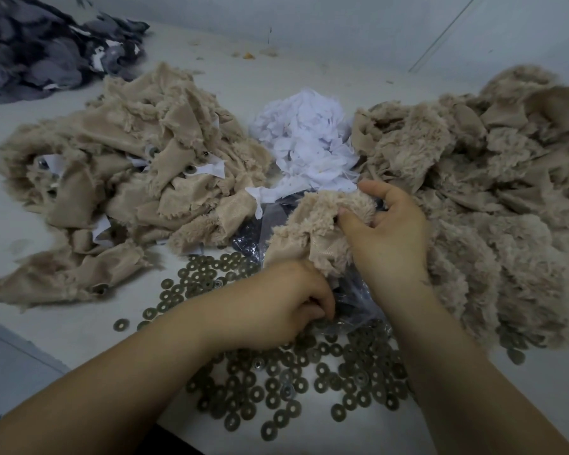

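A beige plush fabric piece point(316, 224) lies at the centre of the table, over a clear plastic bag point(260, 238) of dark parts. My right hand point(388, 231) grips the fuzzy top of that piece between thumb and fingers. My left hand point(276, 307) sits just below it, fingers curled down at the bag's lower edge among the metal washers point(276, 389); whatever it pinches is hidden under the fingers. Many dull ring-shaped washers are scattered over the white table point(63, 323) in front of me.
A heap of beige plush pieces with white backing scraps and fitted rivets point(128, 178) lies at the left. A bigger beige plush heap point(490, 192) fills the right. White fabric scraps point(309, 139) are piled behind the centre. Dark grey cloth point(40, 47) lies at the far left corner.
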The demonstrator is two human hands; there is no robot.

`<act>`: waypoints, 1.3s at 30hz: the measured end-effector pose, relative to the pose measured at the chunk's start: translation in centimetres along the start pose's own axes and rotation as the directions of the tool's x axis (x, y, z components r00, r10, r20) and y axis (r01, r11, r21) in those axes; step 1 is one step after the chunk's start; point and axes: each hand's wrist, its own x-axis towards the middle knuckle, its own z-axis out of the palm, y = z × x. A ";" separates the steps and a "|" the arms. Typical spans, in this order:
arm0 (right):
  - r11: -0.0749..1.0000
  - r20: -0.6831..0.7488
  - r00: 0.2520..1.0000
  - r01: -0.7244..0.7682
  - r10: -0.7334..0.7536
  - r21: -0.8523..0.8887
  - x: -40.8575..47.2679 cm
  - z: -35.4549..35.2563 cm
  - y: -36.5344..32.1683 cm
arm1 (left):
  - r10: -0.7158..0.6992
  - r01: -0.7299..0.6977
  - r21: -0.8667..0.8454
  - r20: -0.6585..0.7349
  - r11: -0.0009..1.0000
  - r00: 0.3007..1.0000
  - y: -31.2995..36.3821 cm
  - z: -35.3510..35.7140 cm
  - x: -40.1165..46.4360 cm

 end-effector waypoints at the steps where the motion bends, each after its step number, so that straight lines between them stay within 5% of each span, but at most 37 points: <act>1: 1.000 0.002 1.000 0.001 -0.001 -0.002 0.0 0.0 0.0 | -0.054 0.050 -0.125 -0.026 0.991 0.998 -0.1 -0.3 -0.1; 5: 1.000 0.015 1.000 -0.002 0.002 -0.013 -0.1 0.0 0.1 | -0.235 0.174 -0.555 -0.040 0.814 0.971 -0.4 -1.0 -0.3; 13: 1.000 0.034 0.999 0.003 -0.003 -0.020 -0.1 0.0 0.1 | -0.318 0.295 -0.573 0.063 0.765 0.946 -1.1 0.2 -0.3; 22: 0.997 0.032 0.999 0.046 -0.044 -0.063 -0.3 0.2 -0.1 | -0.198 0.057 -0.768 -0.092 0.637 0.976 -0.3 -1.4 -0.5; 25: 0.994 0.028 0.997 0.067 -0.065 -0.087 -0.4 0.3 -0.3 | -0.267 -0.061 -0.862 -0.223 0.504 0.938 -0.1 -1.5 0.1; 28: 0.993 0.025 0.997 0.077 -0.075 -0.094 -0.5 0.3 -0.3 | -0.305 -0.066 -0.877 -0.236 0.477 0.923 -0.3 -1.5 0.4; 31: 0.993 0.020 0.997 0.070 -0.069 -0.091 -0.3 0.3 -0.2 | -0.229 0.076 -0.814 -0.071 0.575 0.971 -0.8 -2.0 -0.3; 34: 0.995 0.032 0.997 0.065 -0.063 -0.073 -0.3 0.4 0.1 | -0.254 0.290 -0.505 0.141 0.813 0.957 -1.4 -2.3 -0.8; 36: 0.995 0.035 0.997 0.066 -0.064 -0.071 -0.4 0.4 0.2 | -0.337 0.374 -0.237 0.181 0.897 0.924 -1.6 -2.0 -0.7; 39: 0.995 0.036 0.997 0.071 -0.069 -0.070 -0.4 0.4 0.1 | -0.294 0.293 0.024 0.091 0.956 0.952 -1.3 -1.2 -0.5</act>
